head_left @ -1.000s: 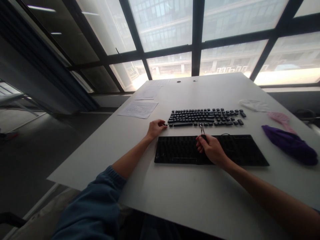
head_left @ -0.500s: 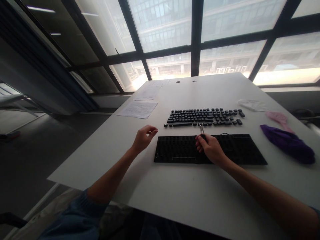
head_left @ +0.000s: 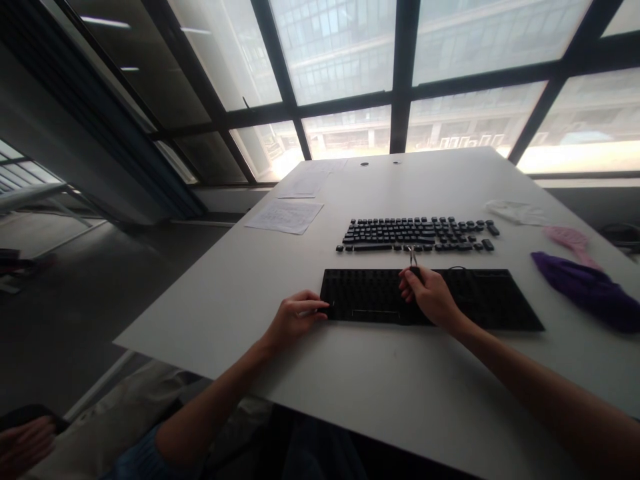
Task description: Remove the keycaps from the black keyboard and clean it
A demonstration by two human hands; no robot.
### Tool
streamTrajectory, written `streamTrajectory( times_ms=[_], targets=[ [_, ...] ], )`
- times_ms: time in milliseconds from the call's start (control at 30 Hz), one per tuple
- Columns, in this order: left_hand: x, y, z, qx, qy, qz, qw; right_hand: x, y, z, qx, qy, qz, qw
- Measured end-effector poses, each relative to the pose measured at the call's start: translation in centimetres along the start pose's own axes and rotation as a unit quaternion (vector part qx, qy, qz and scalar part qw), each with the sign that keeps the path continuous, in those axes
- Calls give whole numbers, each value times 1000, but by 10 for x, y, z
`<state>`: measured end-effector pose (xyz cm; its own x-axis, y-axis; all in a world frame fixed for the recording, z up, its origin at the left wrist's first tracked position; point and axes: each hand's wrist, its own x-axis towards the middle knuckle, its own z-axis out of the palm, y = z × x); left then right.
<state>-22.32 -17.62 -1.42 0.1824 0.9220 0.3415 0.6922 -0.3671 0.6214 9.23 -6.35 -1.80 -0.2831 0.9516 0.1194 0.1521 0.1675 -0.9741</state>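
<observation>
A black keyboard base (head_left: 470, 303) with its keycaps mostly off lies on the white table. My left hand (head_left: 300, 312) is at its left end, fingers and thumb closed about the front left corner. My right hand (head_left: 430, 293) is over the middle of the base, closed round the dark handle of a keycap puller (head_left: 412, 257). The puller's wire prongs point up and away from me, and nothing shows between them. Behind the base, loose black keycaps (head_left: 390, 231) lie in rows, set out like a keyboard.
Papers (head_left: 287, 218) lie at the table's left side. On the right are a purple cloth item (head_left: 583, 287), a pink item (head_left: 570, 239) and a whitish crumpled piece (head_left: 517, 212). Another person's hand (head_left: 27, 437) shows at lower left. Windows stand behind the table.
My left hand has come down from above the table beside the keyboard onto its front left corner. My right hand keeps the puller over the base. The view has shifted slightly left.
</observation>
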Motion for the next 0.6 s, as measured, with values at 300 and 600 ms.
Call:
streamTrajectory(
  times_ms=[300, 600],
  targets=[
    [8, 2, -8, -117, 41, -122, 985, 0, -1, 0, -7, -3, 3, 1000],
    [111, -67, -22, -91, 134, -133, 978, 1, 0, 0, 5, -3, 0, 1000]
  ],
)
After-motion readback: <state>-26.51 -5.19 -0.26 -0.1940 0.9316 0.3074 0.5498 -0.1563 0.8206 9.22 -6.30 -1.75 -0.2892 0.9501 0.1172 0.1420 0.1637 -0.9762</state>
